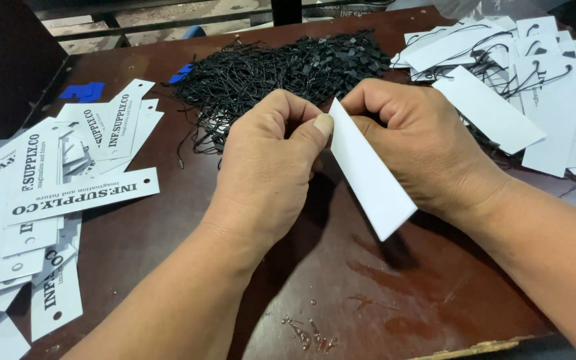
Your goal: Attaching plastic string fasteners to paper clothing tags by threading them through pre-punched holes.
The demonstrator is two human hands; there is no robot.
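Note:
My right hand (416, 141) grips the top end of a long white paper tag (370, 175), which slants down toward me with its blank side showing. My left hand (271, 167) is closed beside it, thumb tip pressed against the tag's top edge. What the left fingers pinch is hidden inside the hand. Just beyond both hands lies a heap of black string loops with small black plastic locks (281, 70) on the dark brown table (341, 280).
Loose white printed tags (68, 193) are spread over the table's left side. At the right, a pile of white tags with black strings attached (535, 87). Small blue pieces (83, 91) lie at the far left. Drops of liquid (311, 333) sit near the front edge.

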